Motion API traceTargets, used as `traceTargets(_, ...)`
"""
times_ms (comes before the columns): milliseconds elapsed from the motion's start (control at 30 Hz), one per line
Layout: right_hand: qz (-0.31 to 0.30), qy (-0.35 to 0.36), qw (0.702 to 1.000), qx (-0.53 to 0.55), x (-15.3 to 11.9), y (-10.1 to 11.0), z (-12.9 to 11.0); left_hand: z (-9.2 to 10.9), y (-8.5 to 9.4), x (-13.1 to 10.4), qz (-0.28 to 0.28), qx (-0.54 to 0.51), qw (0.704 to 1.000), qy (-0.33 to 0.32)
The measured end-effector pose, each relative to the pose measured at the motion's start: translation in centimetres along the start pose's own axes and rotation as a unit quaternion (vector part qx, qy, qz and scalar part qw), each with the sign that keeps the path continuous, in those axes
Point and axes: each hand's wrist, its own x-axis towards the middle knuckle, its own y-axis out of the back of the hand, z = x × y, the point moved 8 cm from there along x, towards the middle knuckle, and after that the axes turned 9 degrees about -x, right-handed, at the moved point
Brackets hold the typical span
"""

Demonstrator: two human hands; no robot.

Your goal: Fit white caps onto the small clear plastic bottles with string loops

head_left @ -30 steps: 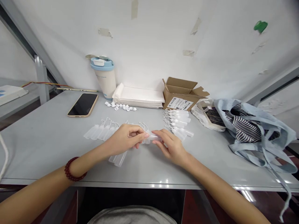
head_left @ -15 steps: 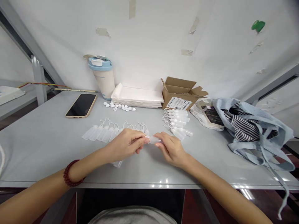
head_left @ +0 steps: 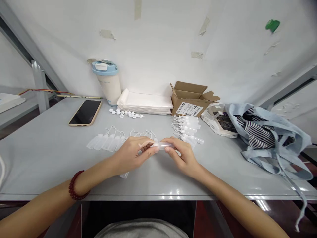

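Observation:
Between my hands, over the middle of the table, a small translucent plastic bottle (head_left: 163,145) lies sideways. My left hand (head_left: 136,152) pinches its white neck end, and what looks like a white strap shows by the fingers. The bottom end is gripped by thumb and fingers of my right hand (head_left: 182,155). A row of similar bottles (head_left: 107,141) with looped white cords lies behind and left of my left hand, which hides part of it. One bottle (head_left: 124,175) pokes out below that hand. More corded bottles (head_left: 190,127) are piled beyond my right hand.
Loose white caps (head_left: 127,113) lie before a stack of white padded envelopes (head_left: 146,100). A phone (head_left: 85,113), a lidded cup (head_left: 109,84) and an open cardboard box (head_left: 189,100) stand around the back. A blue cloth bag (head_left: 269,138) covers the right side.
The bottle has turned in my fingers and more of its body shows. My left fingers have shifted on the neck end, and my right fingers have spread along the other end.

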Motion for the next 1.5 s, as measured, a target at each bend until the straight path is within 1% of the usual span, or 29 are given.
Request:
traceTargets(33, 0.022, 0.031, 0.999, -0.025, 0.0, 0.3, -0.4, -0.4, -0.2, 0.1, -0.018, -0.036, 0.998, 0.047)
traceTargets(100, 0.062, 0.083, 0.993, -0.06, -0.2, 0.6, -1.1, -1.2, -0.8, 0.0, -0.053, -0.112, 0.983, 0.132)
traceTargets(167, 0.086, 0.118, 0.986, -0.077, -0.3, 0.8, -1.5, -1.6, -1.3, -0.2, -0.08, -0.179, 0.964, 0.181)
traceTargets(267, 0.095, 0.139, 0.982, -0.086, -0.4, 0.8, -1.8, -1.9, -1.8, -0.4, -0.101, -0.235, 0.945, 0.204)
traceTargets(367, 0.089, 0.136, 0.983, -0.088, -0.4, 0.7, -1.7, -2.2, -1.9, -0.4, -0.099, -0.224, 0.949, 0.198)
traceTargets(467, 0.074, 0.121, 0.986, -0.091, -0.6, 0.5, -1.6, -2.1, -1.6, -0.3, -0.083, -0.166, 0.969, 0.162)
traceTargets(567, 0.043, 0.086, 0.992, -0.079, -0.6, 0.2, -1.2, -1.2, -1.1, -0.1, -0.059, -0.085, 0.99, 0.092)
traceTargets(633, 0.019, 0.043, 0.997, -0.055, -0.5, 0.0, -0.7, -0.5, -0.8, -0.1, -0.038, -0.036, 0.998, 0.041)
traceTargets(733, -0.024, -0.041, 0.999, 0.018, -0.3, -0.4, 0.4, 0.4, -0.5, -0.2, -0.015, 0.029, 0.999, -0.041)
traceTargets(833, -0.073, -0.125, 0.983, 0.109, -0.3, -1.1, 1.6, 1.1, -0.6, -0.5, -0.004, 0.091, 0.989, -0.117)
traceTargets(900, -0.106, -0.172, 0.964, 0.173, -0.4, -1.7, 2.3, 1.2, -0.7, -0.6, -0.002, 0.126, 0.982, -0.143)
traceTargets(1000, -0.148, -0.217, 0.931, 0.252, -0.5, -2.5, 3.0, 1.1, -0.9, -0.7, -0.003, 0.162, 0.974, -0.157)
traceTargets(1100, -0.178, -0.238, 0.917, 0.265, -0.6, -3.1, 3.3, 0.8, -1.0, -0.6, -0.009, 0.173, 0.973, -0.154)
traceTargets(1200, -0.198, -0.237, 0.927, 0.213, -0.5, -2.7, 3.4, 0.3, -0.9, -0.5, -0.012, 0.182, 0.973, -0.141)
traceTargets(1267, -0.198, -0.221, 0.943, 0.153, -0.2, -1.7, 3.6, -0.1, -0.5, -0.3, -0.007, 0.19, 0.973, -0.129)
traceTargets(1300, -0.19, -0.21, 0.952, 0.112, 0.1, -0.8, 3.9, -0.4, -0.1, -0.2, 0.0, 0.197, 0.973, -0.121)
traceTargets(1367, -0.165, -0.182, 0.969, 0.002, 0.7, 1.4, 4.6, -1.3, 1.2, 0.2, 0.027, 0.217, 0.972, -0.089)
traceTargets(1400, -0.15, -0.17, 0.971, -0.069, 1.0, 2.7, 5.1, -1.7, 2.2, 0.3, 0.051, 0.227, 0.97, -0.072)
traceTargets(1467, -0.145, -0.17, 0.955, -0.195, 1.1, 4.9, 6.5, -3.2, 4.3, 0.6, 0.088, 0.238, 0.967, -0.007)
traceTargets(1500, -0.155, -0.183, 0.942, -0.233, 0.9, 5.7, 7.3, -4.0, 5.1, 0.7, 0.091, 0.243, 0.966, 0.024)
